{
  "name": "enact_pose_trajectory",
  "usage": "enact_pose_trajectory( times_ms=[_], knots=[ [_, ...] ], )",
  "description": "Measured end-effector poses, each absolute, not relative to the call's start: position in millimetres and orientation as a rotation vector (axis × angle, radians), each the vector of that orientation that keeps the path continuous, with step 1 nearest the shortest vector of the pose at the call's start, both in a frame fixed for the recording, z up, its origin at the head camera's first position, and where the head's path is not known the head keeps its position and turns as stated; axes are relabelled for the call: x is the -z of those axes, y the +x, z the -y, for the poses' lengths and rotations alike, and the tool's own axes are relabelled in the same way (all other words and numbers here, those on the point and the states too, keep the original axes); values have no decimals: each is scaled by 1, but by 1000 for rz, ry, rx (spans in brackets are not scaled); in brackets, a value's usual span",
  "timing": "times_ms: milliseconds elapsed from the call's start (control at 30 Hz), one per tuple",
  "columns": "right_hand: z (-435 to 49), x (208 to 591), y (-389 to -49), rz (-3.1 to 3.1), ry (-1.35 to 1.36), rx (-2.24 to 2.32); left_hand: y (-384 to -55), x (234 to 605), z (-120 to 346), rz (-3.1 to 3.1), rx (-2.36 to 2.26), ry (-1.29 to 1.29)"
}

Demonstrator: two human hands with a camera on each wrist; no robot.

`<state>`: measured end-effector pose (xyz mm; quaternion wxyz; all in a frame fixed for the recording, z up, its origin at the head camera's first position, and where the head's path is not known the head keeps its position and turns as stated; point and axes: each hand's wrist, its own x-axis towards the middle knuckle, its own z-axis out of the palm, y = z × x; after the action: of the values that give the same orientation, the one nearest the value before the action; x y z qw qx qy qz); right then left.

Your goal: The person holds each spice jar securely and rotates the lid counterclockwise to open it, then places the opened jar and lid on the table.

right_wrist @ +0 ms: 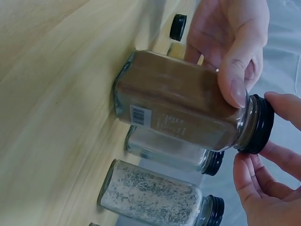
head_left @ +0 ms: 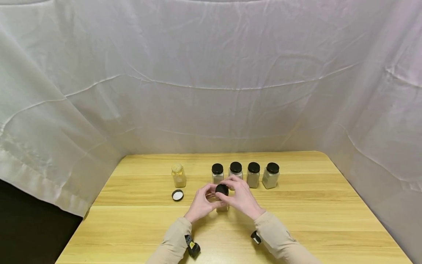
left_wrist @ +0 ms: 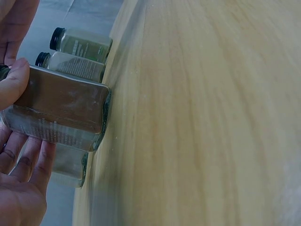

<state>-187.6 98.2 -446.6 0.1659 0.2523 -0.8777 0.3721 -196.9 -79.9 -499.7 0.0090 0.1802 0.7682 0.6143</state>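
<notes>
A square glass jar of brown powder (right_wrist: 174, 99) stands upright between both hands, its base at or very near the tabletop. My left hand (head_left: 202, 204) holds the jar's upper body, thumb on one side and fingers on the other. On top, the black lid (right_wrist: 260, 125) is pinched between the thumb and fingers of my right hand (head_left: 243, 198). The lid sits on the jar's neck; whether it is tight or loose I cannot tell. In the right wrist view, a jar of speckled grey-white contents (right_wrist: 150, 193) stands beside it.
Several black-lidded jars (head_left: 271, 179) stand in a row behind the hands. To the left are a lidless jar of yellow powder (head_left: 179, 178) and an upturned black lid (head_left: 177, 195) with a white liner. A pale curtain (head_left: 211, 113) borders the wooden table (head_left: 316, 220).
</notes>
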Motion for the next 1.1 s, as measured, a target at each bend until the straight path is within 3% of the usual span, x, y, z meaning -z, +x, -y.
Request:
enact_pose_trajectory(
  times_ms=[400,633,900,1100],
  knots=[
    [-101,445,-188,2514,844,-1039,-199,501,78,-2472,-1879,593],
    [-99,446,-186,2516,768,-1059,-198,501,81,-2430,-1903,606],
    [-97,447,-188,2475,706,-1042,-182,475,75,-2432,-1893,512],
    [-98,445,-187,2512,761,-1059,-181,471,77,-2422,-1912,586]
  ],
)
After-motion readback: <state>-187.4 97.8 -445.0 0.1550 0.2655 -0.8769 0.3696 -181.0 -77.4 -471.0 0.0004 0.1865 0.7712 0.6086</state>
